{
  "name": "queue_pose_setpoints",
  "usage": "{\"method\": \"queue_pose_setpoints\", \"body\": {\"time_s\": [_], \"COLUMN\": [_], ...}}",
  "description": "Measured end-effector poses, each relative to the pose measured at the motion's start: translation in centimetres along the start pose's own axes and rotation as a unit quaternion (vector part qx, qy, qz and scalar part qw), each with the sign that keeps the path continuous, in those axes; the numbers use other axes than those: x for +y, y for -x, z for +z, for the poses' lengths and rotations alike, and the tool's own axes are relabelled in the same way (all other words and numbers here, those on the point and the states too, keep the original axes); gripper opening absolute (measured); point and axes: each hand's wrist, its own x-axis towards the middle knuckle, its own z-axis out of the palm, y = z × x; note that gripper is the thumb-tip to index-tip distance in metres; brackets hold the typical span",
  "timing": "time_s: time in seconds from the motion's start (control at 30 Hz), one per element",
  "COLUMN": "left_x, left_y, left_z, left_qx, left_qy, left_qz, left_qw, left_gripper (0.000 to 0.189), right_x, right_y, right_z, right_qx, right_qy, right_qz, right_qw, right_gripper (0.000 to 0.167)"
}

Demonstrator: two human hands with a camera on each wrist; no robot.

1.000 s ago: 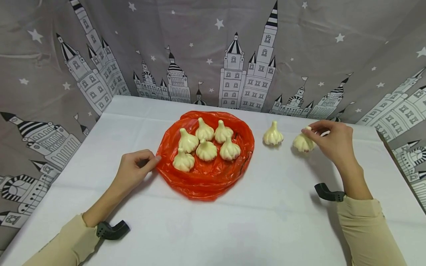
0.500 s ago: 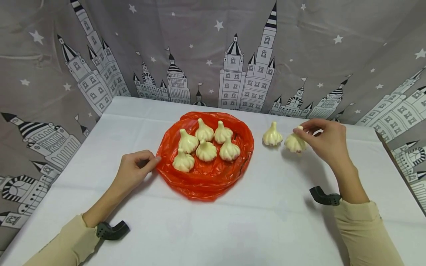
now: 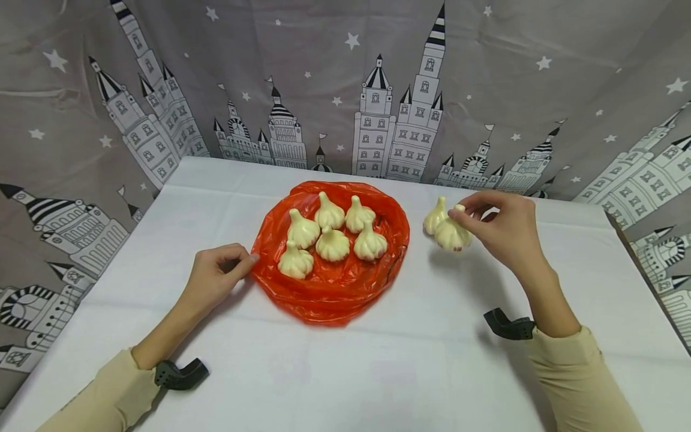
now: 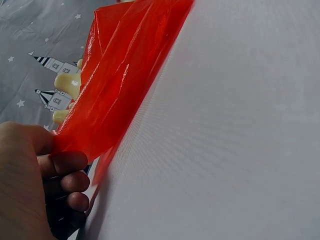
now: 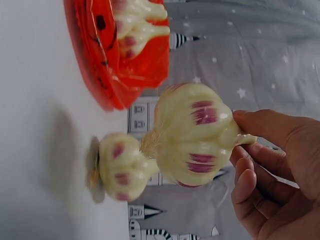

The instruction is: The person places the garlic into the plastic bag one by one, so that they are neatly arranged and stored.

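A red plastic bag (image 3: 335,295) lies spread open on the white table, with several garlic bulbs (image 3: 332,245) standing upright inside it. My left hand (image 3: 220,271) pinches the bag's left edge between thumb and forefinger; the left wrist view shows the red film (image 4: 107,95) stretched up from those fingers. Off to the right, my right hand (image 3: 502,225) holds a garlic bulb (image 5: 192,135) by its stem, lifted above the table. Purple streaks mark its sides. Another garlic bulb (image 3: 435,217) stands on the table behind it, partly hidden by the held one in the head view.
A white cloth (image 3: 378,372) covers the table. Behind it hangs a grey curtain (image 3: 324,60) printed with castles and stars, which also comes round both sides. Each wrist wears a black camera mount (image 3: 180,375).
My right hand has carried its garlic bulb leftward, from the right of the standing bulb to in front of it. The left hand stays on the bag's edge.
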Motion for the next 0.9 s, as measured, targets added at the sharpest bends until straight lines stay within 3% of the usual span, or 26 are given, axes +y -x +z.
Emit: {"method": "queue_pose_setpoints", "body": {"time_s": [0.5,0.9], "left_x": [0.0,0.2], "left_y": [0.0,-0.1], "left_z": [0.0,0.0], "left_qx": [-0.003,-0.004], "left_qy": [0.006,0.005], "left_qz": [-0.005,-0.002], "left_qw": [1.0000,1.0000], "left_gripper": [0.026,0.027], "right_x": [-3.5,-5.7], "right_y": [0.0,0.0], "right_z": [3.5,5.3], "right_qx": [-0.045,-0.058], "right_qy": [-0.049,-0.080], "right_qz": [-0.028,-0.046], "right_qw": [0.9974,0.9941], "right_gripper": [0.013,0.011]}}
